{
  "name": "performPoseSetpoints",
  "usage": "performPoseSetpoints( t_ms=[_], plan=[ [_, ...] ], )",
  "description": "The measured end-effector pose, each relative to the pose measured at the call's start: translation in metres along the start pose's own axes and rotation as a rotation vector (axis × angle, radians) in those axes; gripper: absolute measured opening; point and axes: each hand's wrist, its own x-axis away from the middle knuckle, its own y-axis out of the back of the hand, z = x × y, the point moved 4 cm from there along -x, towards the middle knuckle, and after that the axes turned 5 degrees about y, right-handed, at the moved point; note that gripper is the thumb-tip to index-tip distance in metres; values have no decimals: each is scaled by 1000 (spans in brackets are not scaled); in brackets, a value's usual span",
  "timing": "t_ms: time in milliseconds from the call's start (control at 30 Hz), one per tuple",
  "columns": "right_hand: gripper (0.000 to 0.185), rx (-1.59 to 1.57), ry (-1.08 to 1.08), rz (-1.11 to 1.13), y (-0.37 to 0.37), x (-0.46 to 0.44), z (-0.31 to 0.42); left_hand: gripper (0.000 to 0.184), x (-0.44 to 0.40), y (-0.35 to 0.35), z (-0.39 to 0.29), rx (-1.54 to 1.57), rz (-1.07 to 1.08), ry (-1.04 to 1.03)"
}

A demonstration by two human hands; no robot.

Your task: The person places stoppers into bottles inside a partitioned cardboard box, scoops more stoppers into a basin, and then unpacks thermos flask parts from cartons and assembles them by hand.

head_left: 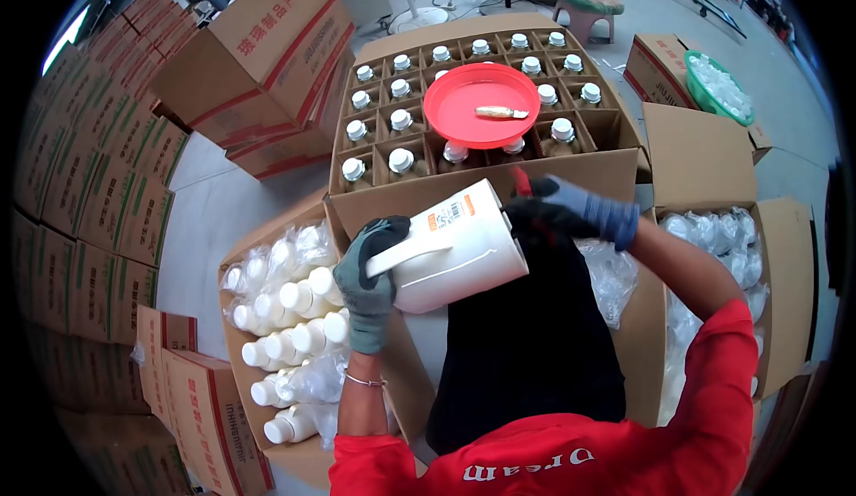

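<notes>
My left hand (373, 268), in a grey and black glove, is closed round the handle of a white plastic jug (468, 260). The jug lies tilted on its side above my lap, its orange and barcode label facing up. At the jug's right end is my right hand (557, 210), in a blue and black glove, with fingers curled. A narrow red thing (522, 180) sticks out of its fingers; its kind is unclear. Just beyond, a red round tray (455, 121) rests on capped bottles and carries a small knife-like tool (501, 112) with a pale handle.
A divided carton (428, 188) of white-capped bottles stands in front. On my left, an open carton (234, 318) holds white bottles in plastic; on my right, another open carton (785, 291) holds plastic-wrapped items. Stacked cartons (98, 210) line the left. A green basin (704, 99) and stool (586, 1) stand farther back.
</notes>
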Motion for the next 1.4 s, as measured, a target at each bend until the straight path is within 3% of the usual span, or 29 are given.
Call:
performPoseSetpoints(
  t_ms=[67, 100, 133, 167, 200, 233, 300, 333, 400, 467, 500, 567, 667, 733, 767, 800, 867, 967, 1033, 1067, 1167, 1200, 1233, 1300, 1400],
  plan=[
    [35, -212, -125, -30, 41, -8, -4, 25, -5, 3, 13, 21, 45, 40],
    [31, -256, 59, -221, 63, -17, -3, 26, -7, 5, 14, 49, 89, 37],
    [36, -51, -31, -398, 91, -32, -6, 27, -14, 2, 7, 104, 185, -46],
    [39, 78, 244, -492, 109, -50, -8, 28, -17, 0, -4, 158, 290, -118],
    [38, 441, 148, -627, 118, -55, 1, 24, -27, -11, -33, 67, 463, -247],
    [38, 685, 218, -615, 132, -80, -14, 21, -25, -27, -50, -106, 625, -388],
    [35, 828, 143, -619, 151, -125, -56, 33, -13, -59, -92, -276, 855, -625],
    [34, 896, 171, -604, 148, -127, -60, 31, 0, -72, -100, -279, 891, -729],
    [24, 944, 153, -587, 138, -125, -67, 41, 24, -88, -103, -265, 1001, -785],
    [20, 883, 331, -552, 113, -88, -47, 51, 56, -104, -93, -204, 1061, -751],
    [20, 843, 455, -540, 97, -67, -44, 50, 71, -111, -87, -147, 1061, -743],
    [23, 584, 376, -444, 73, -15, -49, 53, 92, -107, -87, -110, 1005, -579],
    [26, 493, 363, -544, 31, 85, -67, 58, 111, -91, -68, -167, 832, -356],
    [24, 565, 68, -746, -6, 155, -88, 49, 119, -73, -59, -213, 646, -267],
    [22, 597, 131, -810, -22, 182, -155, 47, 119, -69, -58, -245, 633, -198],
    [20, 617, 41, -787, -44, 215, -186, 54, 120, -68, -52, -244, 609, -164],
    [19, 511, -125, -821, -56, 262, -164, 53, 123, -50, -34, -219, 500, -7],
    [24, 485, -270, -1108, -38, 345, -185, 44, 103, -52, -37, -83, 386, 180],
    [26, 500, -295, -1374, -10, 391, -204, 41, 87, -61, -45, -66, 339, 157],
    [32, 599, -442, -1394, 4, 410, -215, 40, 81, -66, -49, -54, 354, 137],
    [57, 740, -898, -1342, 33, 444, -256, 39, 74, -83, -57, -14, 407, 96],
    [72, 737, -987, -1260, 36, 441, -261, 39, 73, -88, -60, -7, 426, 75],
    [74, 892, -1036, -1225, 36, 434, -272, 38, 73, -92, -62, -4, 445, 57],
    [70, 819, -976, -1178, 35, 431, -273, 38, 74, -94, -55, -23, 477, 66],
    [55, 747, -702, -1366, 44, 455, -255, 38, 73, -89, -50, -57, 484, 85]
  ],
)
